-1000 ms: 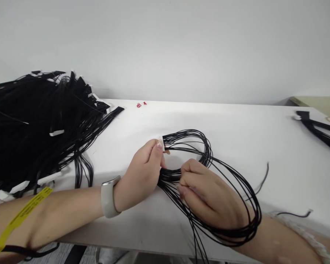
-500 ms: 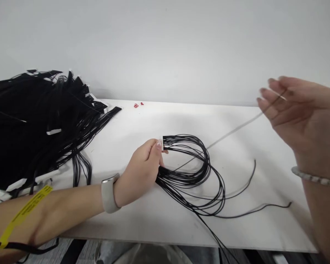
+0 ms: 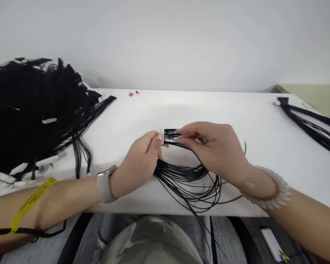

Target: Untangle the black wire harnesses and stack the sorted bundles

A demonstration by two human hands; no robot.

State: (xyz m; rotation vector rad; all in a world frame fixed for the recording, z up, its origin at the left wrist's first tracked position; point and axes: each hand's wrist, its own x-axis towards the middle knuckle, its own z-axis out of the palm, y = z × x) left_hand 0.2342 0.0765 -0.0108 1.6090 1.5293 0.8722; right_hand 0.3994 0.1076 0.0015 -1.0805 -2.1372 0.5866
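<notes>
Near the middle of the white table, my left hand [image 3: 141, 157] is closed around a white connector [image 3: 162, 135], its thumb on top. Thin black wires [image 3: 185, 170] run out of the connector, curve round in a loop and pass back under the left hand. Several loose ends hang over the table's front edge. My right hand [image 3: 213, 146] is at the wires just right of the connector, thumb and fingertips pinched on a black wire. The palm and the other fingers hide part of the loop.
A large heap of black wire bundles [image 3: 38, 117] with white connectors covers the left side. Small red pieces [image 3: 131, 94] lie at the back. Another black wire bundle [image 3: 305, 124] rests at the right. A yellow tag [image 3: 33, 201] on a black cord crosses my left forearm.
My right hand has come from the raised position at the right, where a single wire stretched from it, down to the wires beside the connector. The left hand keeps its hold. The view has shifted.
</notes>
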